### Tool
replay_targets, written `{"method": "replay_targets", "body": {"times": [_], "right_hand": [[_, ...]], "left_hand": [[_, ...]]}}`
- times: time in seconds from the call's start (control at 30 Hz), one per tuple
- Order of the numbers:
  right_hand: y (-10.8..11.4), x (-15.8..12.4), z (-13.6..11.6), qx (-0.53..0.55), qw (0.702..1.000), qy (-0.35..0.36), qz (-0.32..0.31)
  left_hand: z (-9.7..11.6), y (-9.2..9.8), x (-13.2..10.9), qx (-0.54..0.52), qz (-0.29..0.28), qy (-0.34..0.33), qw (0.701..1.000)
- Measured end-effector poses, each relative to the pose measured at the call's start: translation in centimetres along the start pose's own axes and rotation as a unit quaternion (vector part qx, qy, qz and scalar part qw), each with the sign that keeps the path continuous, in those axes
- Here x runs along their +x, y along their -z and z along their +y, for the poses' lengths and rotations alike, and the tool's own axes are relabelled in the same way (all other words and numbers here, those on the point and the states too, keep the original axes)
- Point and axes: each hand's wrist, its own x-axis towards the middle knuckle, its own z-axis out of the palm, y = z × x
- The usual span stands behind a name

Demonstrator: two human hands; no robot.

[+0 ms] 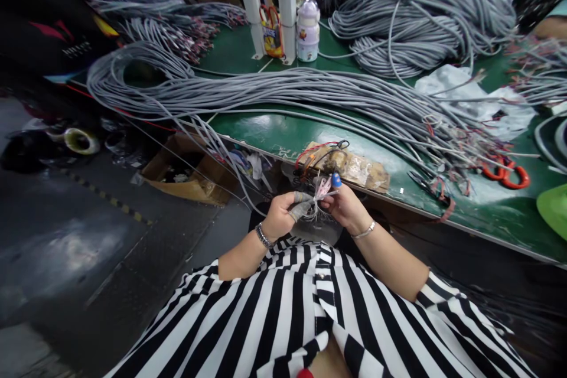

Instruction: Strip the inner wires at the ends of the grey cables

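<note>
Both hands meet in front of my chest, just below the edge of the green table. My left hand, with grey tape on its fingers, is closed on the end of a grey cable with a fan of thin loose wires. My right hand, a blue cap on one fingertip, pinches the same wire ends from the right side. The cable runs up from my left hand toward a long grey cable bundle lying across the table.
A large coil of grey cable sits at the back right, a white bottle by two white posts behind. Orange-handled pliers lie right, a cardboard box and tape rolls on the floor left.
</note>
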Motion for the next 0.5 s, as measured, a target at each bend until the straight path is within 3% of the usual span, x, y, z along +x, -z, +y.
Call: {"method": "replay_targets", "body": {"times": [0.2,0.5], "right_hand": [[-0.37,-0.02,0.20,-0.017,0.998,0.038,0.042],[0.03,0.00,0.48,-0.006,0.999,0.008,0.045]], "left_hand": [[-0.24,-0.44,-0.16,0.017,-0.021,0.003,1.000],[0.45,-0.91,-0.26,0.026,-0.031,0.009,0.999]]}}
